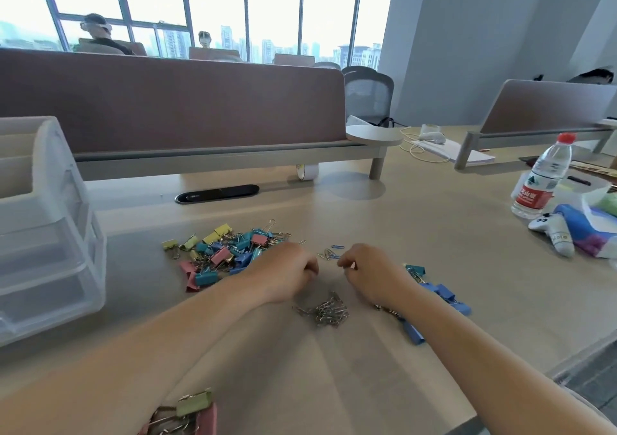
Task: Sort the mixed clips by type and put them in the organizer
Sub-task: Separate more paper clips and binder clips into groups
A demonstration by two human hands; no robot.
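- Standing at the far left, the organizer [50,234] is well apart from both hands. No clips show in its clear drawers from this angle, so I judge every sorted batch has a long carry ahead, and small clips could drop on the way.
- Heaped just left of the left hand, the mixed pile [220,254] of yellow, pink and blue binder clips has its wire handles tangled. Lifting one clip could drag its neighbours out and scatter them.
- Between the two hands lie a few loose paper clips [329,253], silver and blue. They are thin and lie flat on the table, so a pinch may slip off or take two kinds at once.
- Nearer the person, the silver paper clip heap [325,311] sits between the forearms. A careless sweep of a wrist could push it into the blue binder clips [447,292] lined up just right of the right arm, undoing that sorting.
- The left hand [287,272] is low over the table at the pile's edge, with its fingers curled under. I cannot tell whether they close on anything.
- The right hand [370,274] has thumb and fingertips drawn together just beside the loose paper clips. It may be pinching one, but that is too small to tell.
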